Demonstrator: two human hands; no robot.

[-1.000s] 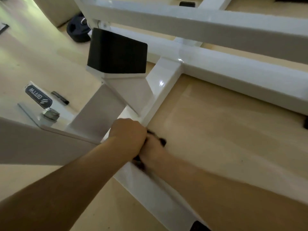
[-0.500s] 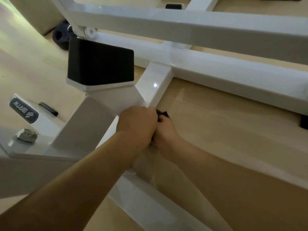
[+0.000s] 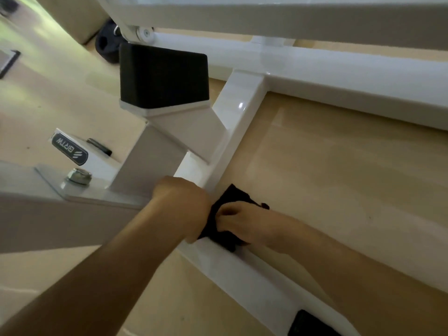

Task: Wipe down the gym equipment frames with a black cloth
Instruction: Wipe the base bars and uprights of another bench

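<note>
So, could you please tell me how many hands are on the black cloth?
2. The left hand grips the black cloth at its left edge, on the white frame bar; the right hand holds its right side.

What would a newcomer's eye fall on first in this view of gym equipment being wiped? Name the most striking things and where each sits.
First, two hands at the centre, the left hand and right hand, bunched together on a black cloth against a slanting white frame bar. Next, the big black block, above and left of them. A silver nut sits far left.
</note>
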